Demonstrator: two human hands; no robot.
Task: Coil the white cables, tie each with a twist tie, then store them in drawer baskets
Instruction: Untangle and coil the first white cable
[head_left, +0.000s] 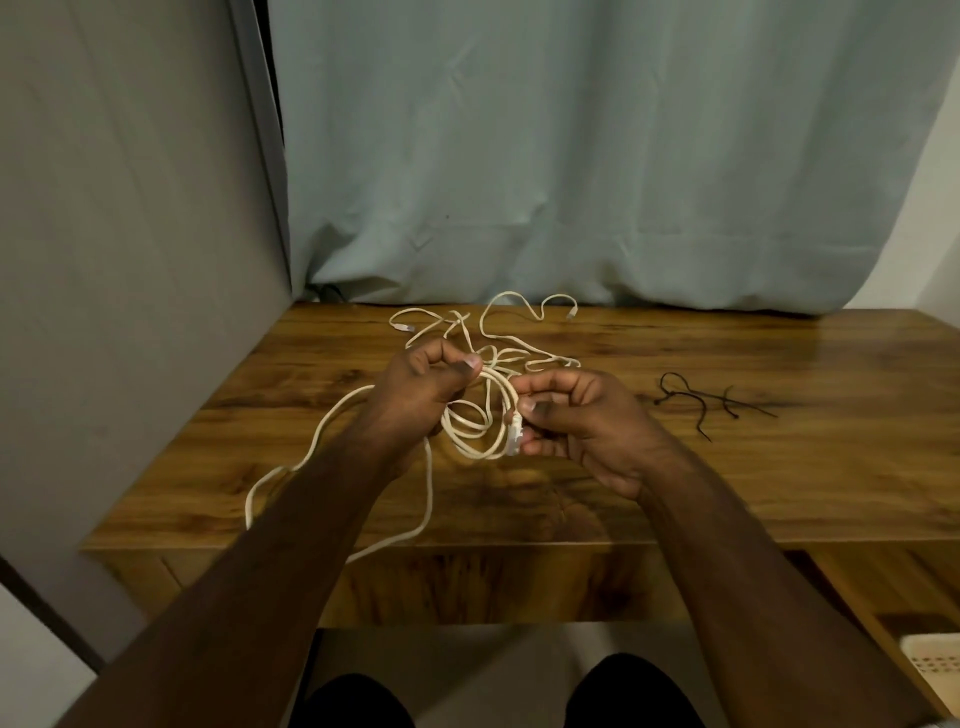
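white basket (932, 660) cut off at right edge

No readable text, label, brand, number or sign anywhere in view.
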